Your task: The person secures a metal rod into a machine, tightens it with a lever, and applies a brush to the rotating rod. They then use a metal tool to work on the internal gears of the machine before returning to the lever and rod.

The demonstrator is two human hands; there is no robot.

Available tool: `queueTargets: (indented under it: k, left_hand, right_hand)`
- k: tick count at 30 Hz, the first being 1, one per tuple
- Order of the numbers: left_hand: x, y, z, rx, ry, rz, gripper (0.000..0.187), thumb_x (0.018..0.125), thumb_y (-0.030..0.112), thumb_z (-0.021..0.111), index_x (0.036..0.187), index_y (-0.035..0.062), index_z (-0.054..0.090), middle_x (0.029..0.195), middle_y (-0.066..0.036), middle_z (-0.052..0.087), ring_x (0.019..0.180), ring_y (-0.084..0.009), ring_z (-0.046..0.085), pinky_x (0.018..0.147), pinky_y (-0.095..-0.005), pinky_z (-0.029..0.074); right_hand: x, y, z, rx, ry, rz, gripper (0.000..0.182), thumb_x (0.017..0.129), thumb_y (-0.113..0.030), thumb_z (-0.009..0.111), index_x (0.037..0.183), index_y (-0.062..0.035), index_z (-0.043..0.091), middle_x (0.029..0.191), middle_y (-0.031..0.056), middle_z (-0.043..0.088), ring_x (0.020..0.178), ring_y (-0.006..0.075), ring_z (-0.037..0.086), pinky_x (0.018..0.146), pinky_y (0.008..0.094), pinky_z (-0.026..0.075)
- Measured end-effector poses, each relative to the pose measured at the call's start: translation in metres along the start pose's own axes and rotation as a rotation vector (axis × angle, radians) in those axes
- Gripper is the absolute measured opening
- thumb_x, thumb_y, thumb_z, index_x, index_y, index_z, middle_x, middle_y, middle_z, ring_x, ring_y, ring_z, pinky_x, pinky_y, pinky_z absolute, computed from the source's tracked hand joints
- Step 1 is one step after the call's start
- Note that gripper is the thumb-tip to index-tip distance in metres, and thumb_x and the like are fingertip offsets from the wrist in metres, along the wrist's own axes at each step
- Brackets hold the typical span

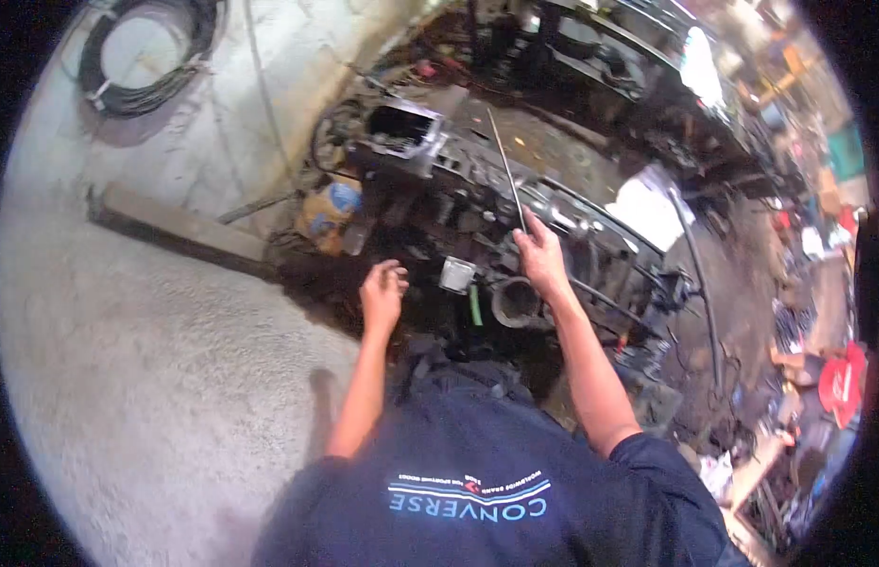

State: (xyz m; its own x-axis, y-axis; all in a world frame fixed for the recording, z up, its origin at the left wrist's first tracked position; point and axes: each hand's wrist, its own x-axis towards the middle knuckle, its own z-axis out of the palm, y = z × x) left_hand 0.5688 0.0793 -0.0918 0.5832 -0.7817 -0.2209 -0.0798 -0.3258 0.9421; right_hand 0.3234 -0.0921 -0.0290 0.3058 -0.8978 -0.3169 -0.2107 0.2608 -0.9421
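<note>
In the head view my right hand (541, 253) is closed around the lower end of a long thin metal rod (504, 161), which points up and away over the machinery. Beneath it lies a dark, greasy engine-like assembly (458, 213) with a square-mouthed metal housing (406, 132) at its far left end. My left hand (383, 291) hovers at the near left side of the assembly, fingers loosely curled and apart, with nothing visible in it. Between my hands are a small pale metal block (457, 275), a green strip (476, 306) and a round metal ring opening (515, 302).
A long metal beam (175, 227) lies on the concrete floor at left. Coiled black cable (146, 57) is at upper left. A blue-and-yellow bag (332, 210) sits beside the assembly. White paper (650, 208), a dark hose (699, 283) and a red cap (842, 385) are at right.
</note>
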Motion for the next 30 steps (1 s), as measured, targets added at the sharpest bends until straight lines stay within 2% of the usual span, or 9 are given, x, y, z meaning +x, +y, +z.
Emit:
queueTargets:
  k: [6,7,12,15,18,24,25,28,30]
  left_hand:
    - [-0.013,-0.002,-0.045,0.107,0.139,-0.013,0.024,0.099,0.009,0.048,0.121,0.0035,0.058,0.104,-0.008,0.069,0.079,-0.0116,0.065,0.064,-0.0251,0.051]
    - [-0.005,0.002,-0.055,0.094,0.165,-0.040,0.024,0.099,0.009,0.047,0.121,0.0031,0.058,0.105,-0.008,0.069,0.080,-0.0118,0.066,0.065,-0.0253,0.051]
    - [0.082,0.007,-0.105,0.132,0.256,0.113,0.022,0.098,0.008,0.048,0.117,0.0036,0.059,0.102,-0.007,0.070,0.075,-0.0134,0.067,0.063,-0.0258,0.052]
    - [0.166,0.026,-0.123,0.094,0.236,0.106,0.021,0.097,0.008,0.051,0.115,0.0027,0.060,0.099,-0.007,0.070,0.075,-0.0157,0.067,0.066,-0.0293,0.053]
    - [0.258,0.035,-0.137,0.451,0.323,0.354,0.023,0.089,0.011,0.056,0.109,0.0001,0.063,0.098,-0.020,0.070,0.092,-0.0339,0.068,0.081,-0.0398,0.052]
    - [0.372,0.081,-0.123,0.647,0.268,0.426,0.027,0.084,0.016,0.055,0.103,-0.0022,0.062,0.098,-0.025,0.068,0.096,-0.0428,0.064,0.087,-0.0499,0.049]
    - [0.390,0.078,-0.117,0.750,0.268,0.444,0.029,0.082,0.016,0.055,0.102,-0.0036,0.062,0.098,-0.025,0.067,0.097,-0.0436,0.063,0.088,-0.0509,0.048]
    - [0.415,0.089,-0.108,0.911,0.186,0.469,0.036,0.079,0.018,0.058,0.104,-0.0067,0.060,0.105,-0.028,0.066,0.100,-0.0451,0.062,0.090,-0.0513,0.049]
    - [0.415,0.109,-0.103,0.986,0.030,0.203,0.034,0.080,0.019,0.058,0.104,-0.0057,0.062,0.109,-0.028,0.065,0.104,-0.0428,0.063,0.090,-0.0505,0.050]
  right_hand:
    - [0.036,0.012,0.072,0.054,-0.199,-0.059,0.056,0.090,-0.010,0.057,0.144,-0.0049,0.044,0.102,0.0064,0.069,0.082,0.0122,0.061,0.078,0.0282,0.049]
    - [0.032,-0.005,0.079,-0.005,-0.262,0.135,0.055,0.090,-0.008,0.057,0.143,-0.0041,0.045,0.109,0.0081,0.069,0.087,0.0147,0.062,0.081,0.0285,0.049]
    - [0.044,-0.017,0.111,0.178,-0.147,0.180,0.054,0.088,-0.006,0.056,0.142,-0.0043,0.048,0.090,0.0076,0.067,0.060,0.0120,0.053,0.055,0.0284,0.043]
    - [0.051,-0.030,0.132,0.311,-0.101,0.289,0.057,0.090,-0.006,0.053,0.145,-0.0057,0.042,0.071,0.0024,0.056,0.046,0.0109,0.042,0.041,0.0301,0.034]
    - [0.052,-0.053,0.166,0.382,-0.011,0.365,0.058,0.094,-0.008,0.049,0.150,-0.0193,0.036,0.053,-0.0069,0.028,0.040,0.0077,0.027,0.037,0.0264,0.025]
    - [0.059,-0.073,0.224,0.280,0.202,0.341,0.059,0.094,-0.009,0.049,0.151,-0.0187,0.034,0.058,-0.0048,0.037,0.043,0.0079,0.032,0.038,0.0268,0.029]
    - [0.056,-0.073,0.232,0.280,0.237,0.309,0.051,0.091,-0.007,0.051,0.142,-0.0119,0.048,0.072,0.0011,0.058,0.053,0.0109,0.046,0.045,0.0313,0.038]
    - [0.061,-0.076,0.256,0.093,0.337,0.304,0.051,0.090,-0.008,0.053,0.140,-0.0134,0.051,0.076,0.0060,0.065,0.057,0.0109,0.054,0.050,0.0332,0.044]
    - [0.070,-0.075,0.266,0.225,0.349,0.346,0.051,0.090,-0.007,0.051,0.140,-0.0153,0.052,0.070,0.0060,0.062,0.051,0.0140,0.051,0.046,0.0349,0.042]
